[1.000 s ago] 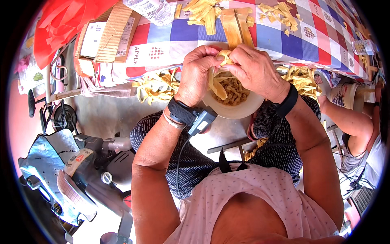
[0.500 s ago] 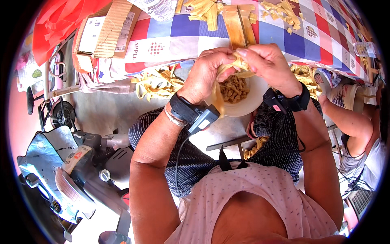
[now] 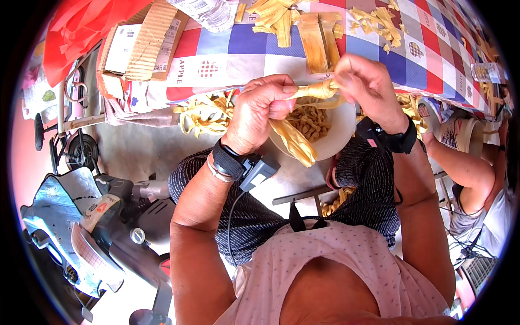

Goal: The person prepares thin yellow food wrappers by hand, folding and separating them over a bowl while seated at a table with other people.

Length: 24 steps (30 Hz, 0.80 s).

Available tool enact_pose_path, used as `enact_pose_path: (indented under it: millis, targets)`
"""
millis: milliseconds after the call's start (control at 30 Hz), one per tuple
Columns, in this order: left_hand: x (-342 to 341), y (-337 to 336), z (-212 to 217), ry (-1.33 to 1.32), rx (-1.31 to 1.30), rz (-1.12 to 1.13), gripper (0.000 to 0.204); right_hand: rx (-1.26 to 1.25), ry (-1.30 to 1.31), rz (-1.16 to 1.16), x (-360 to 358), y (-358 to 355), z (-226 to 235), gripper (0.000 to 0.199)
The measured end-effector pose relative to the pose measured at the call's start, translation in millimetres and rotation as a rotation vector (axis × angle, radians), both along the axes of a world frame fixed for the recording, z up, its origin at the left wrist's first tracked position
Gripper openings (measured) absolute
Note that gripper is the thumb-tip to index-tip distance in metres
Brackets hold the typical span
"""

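My left hand (image 3: 260,111) and my right hand (image 3: 364,86) both grip one long yellowish dried strip (image 3: 317,90), stretched between them above a white bowl (image 3: 341,138). The strip's loose end hangs down below my left hand, over the bowl's near rim. The bowl rests on my lap and holds several small yellow pieces (image 3: 309,119). Both wrists carry black bands; a small grey device (image 3: 259,170) with a cable sits on the left one.
A table with a checked red, white and blue cloth (image 3: 238,54) lies ahead, bearing flat yellow strips (image 3: 319,32) and scraps. A cardboard box (image 3: 143,43) sits at its left. More scraps (image 3: 203,114) lie on the floor. A scooter (image 3: 97,216) stands at left; another person's arm (image 3: 466,168) at right.
Both hands rose from inside the bowl and drew apart, pulling the strip out straight between them. The bowl sits lower and further right beneath them.
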<state>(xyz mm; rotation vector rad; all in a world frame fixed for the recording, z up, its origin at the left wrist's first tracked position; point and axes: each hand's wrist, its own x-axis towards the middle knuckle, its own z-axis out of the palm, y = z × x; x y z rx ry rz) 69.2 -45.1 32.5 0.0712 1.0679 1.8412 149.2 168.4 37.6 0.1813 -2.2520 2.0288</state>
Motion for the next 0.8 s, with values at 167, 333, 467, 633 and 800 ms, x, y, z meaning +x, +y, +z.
enact_pose_path:
  millis: [167, 333, 467, 633, 800]
  targets:
    - [0.9, 4.7, -3.3, 0.079, -0.066, -0.018, 0.013, 0.072, 0.104, 0.030, -2.5, -12.8, -5.1, 0.028]
    - [7.2, 10.4, -0.7, 0.244, -0.183, 0.015, 0.012, 0.114, 0.129, 0.041, -2.7, -20.4, -0.6, 0.018]
    - [9.5, 9.4, 0.2, 0.253, -0.212, 0.036, 0.011, 0.072, 0.046, 0.034, 0.7, -18.7, -1.7, 0.014]
    - [11.4, 7.7, 9.8, 0.248, -0.241, 0.076, 0.010, -0.139, -0.170, -0.010, 6.0, -14.7, 9.4, 0.007]
    - [5.7, 5.6, 12.1, 0.266, -0.235, 0.031, 0.008, -0.171, -0.177, -0.018, 3.7, -12.9, 9.5, 0.005]
